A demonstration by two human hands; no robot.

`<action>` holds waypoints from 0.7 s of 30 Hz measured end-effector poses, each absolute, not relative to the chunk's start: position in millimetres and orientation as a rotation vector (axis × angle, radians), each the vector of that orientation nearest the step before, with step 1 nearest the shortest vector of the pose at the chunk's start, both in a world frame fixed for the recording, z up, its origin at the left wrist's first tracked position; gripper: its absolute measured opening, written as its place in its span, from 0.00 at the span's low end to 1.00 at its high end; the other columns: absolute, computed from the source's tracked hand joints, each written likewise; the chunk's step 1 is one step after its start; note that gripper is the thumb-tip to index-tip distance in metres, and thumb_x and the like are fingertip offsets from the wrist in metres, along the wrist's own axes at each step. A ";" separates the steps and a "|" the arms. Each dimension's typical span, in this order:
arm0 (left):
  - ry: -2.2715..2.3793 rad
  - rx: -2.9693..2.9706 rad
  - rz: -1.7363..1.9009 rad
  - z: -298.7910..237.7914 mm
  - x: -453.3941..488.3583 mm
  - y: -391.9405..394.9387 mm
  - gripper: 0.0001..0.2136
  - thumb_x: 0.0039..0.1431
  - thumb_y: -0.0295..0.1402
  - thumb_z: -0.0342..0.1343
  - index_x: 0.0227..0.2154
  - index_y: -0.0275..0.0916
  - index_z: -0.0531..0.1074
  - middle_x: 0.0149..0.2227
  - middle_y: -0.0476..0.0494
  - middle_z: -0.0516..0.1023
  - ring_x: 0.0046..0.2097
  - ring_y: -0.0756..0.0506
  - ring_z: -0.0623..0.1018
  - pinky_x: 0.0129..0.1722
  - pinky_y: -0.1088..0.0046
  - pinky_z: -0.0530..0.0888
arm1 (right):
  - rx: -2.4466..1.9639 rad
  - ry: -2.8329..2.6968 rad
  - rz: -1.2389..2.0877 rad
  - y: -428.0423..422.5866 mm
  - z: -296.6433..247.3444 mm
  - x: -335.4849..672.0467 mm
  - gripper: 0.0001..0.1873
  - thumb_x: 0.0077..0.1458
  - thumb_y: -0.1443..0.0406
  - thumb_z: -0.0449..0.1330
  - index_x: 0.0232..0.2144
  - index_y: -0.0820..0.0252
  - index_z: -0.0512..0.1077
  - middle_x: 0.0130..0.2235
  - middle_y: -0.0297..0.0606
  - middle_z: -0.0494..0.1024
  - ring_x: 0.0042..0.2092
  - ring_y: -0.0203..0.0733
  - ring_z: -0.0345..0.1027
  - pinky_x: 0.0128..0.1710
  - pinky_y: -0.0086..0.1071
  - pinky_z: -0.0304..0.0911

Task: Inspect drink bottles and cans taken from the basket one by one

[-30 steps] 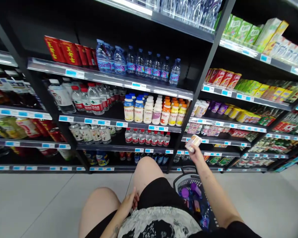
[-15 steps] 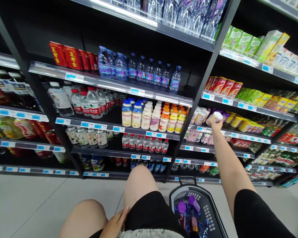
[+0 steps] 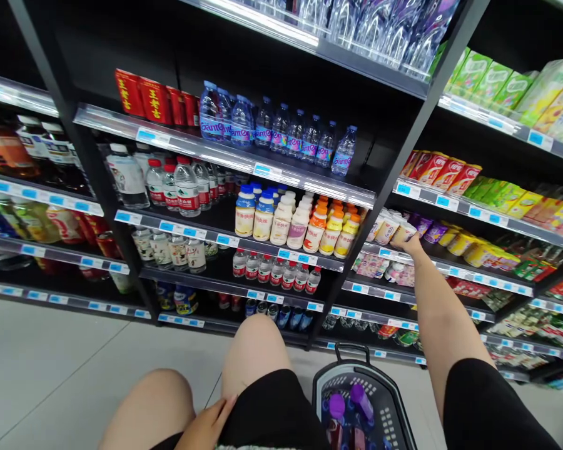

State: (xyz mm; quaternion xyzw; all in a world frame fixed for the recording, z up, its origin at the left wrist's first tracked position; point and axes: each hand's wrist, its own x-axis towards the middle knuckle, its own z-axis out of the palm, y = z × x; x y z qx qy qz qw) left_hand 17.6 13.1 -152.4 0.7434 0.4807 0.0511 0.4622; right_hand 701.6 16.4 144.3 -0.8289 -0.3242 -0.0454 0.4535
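Note:
I am crouched in front of black shop shelves. My right hand point(image 3: 410, 245) reaches out to the right-hand shelf point(image 3: 431, 262) and is wrapped on a small beige cup drink point(image 3: 405, 232), set among other beige cups point(image 3: 385, 226). My left hand point(image 3: 206, 426) lies flat on my thigh at the bottom of the view, fingers stretched and holding nothing. A dark shopping basket point(image 3: 389, 400) stands on the floor by my right knee; purple-capped bottles point(image 3: 349, 403) lie inside it.
Yoghurt-drink bottles point(image 3: 295, 219) and water bottles point(image 3: 182, 184) fill the middle bay. Red cans point(image 3: 152, 100) and small water bottles point(image 3: 281, 131) sit above. Cartons point(image 3: 492, 81) line the right bay. Grey floor tiles point(image 3: 51, 369) spread to the left.
My right hand carried the beige cup drink up from above the basket to the right-hand shelf and now has it among the other cups. The view shifted right.

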 end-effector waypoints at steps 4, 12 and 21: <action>1.183 1.832 0.140 -150.8 20.9 13.8 0.29 0.59 0.55 0.37 0.38 0.41 0.78 0.41 0.38 0.83 0.52 0.34 0.78 0.56 0.62 0.70 | -2.198 -0.743 -0.124 8.0 151.5 695.2 0.55 0.36 0.53 0.75 0.61 0.63 0.55 0.57 0.58 0.68 0.60 0.61 0.59 0.61 0.56 0.53; 1.171 1.842 0.081 -146.4 22.4 15.4 0.28 0.60 0.53 0.37 0.38 0.41 0.77 0.41 0.37 0.83 0.49 0.35 0.79 0.52 0.63 0.71 | -2.319 -0.589 -0.897 -30.1 58.0 629.6 0.48 0.59 0.41 0.49 0.70 0.63 0.41 0.69 0.57 0.47 0.69 0.61 0.37 0.63 0.61 0.42; 1.195 1.885 -0.015 -138.3 16.7 11.1 0.28 0.61 0.54 0.35 0.38 0.40 0.76 0.40 0.36 0.82 0.47 0.36 0.80 0.47 0.64 0.72 | -3.020 -0.777 0.100 -223.6 -225.5 430.7 0.43 0.55 0.60 0.60 0.68 0.64 0.48 0.70 0.56 0.40 0.71 0.61 0.30 0.65 0.54 0.42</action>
